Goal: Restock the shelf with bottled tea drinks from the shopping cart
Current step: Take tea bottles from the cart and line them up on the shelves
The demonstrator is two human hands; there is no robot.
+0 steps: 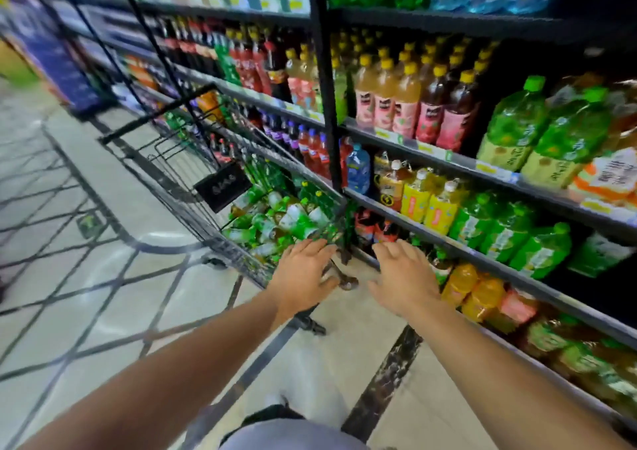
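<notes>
While many green-capped tea bottles [293, 218] lie heaped inside the shopping cart [179, 173] beside the shelf [482, 253], judged far from complete: left hand [303, 277] and right hand [403, 277] extended toward cart, fingers loosely spread, holding nothing.

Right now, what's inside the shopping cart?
The shopping cart holds a heap of green-labelled tea bottles lying on their sides. A dark sign on the cart covers part of the pile, and whatever lies beneath the top bottles is hidden.
</notes>
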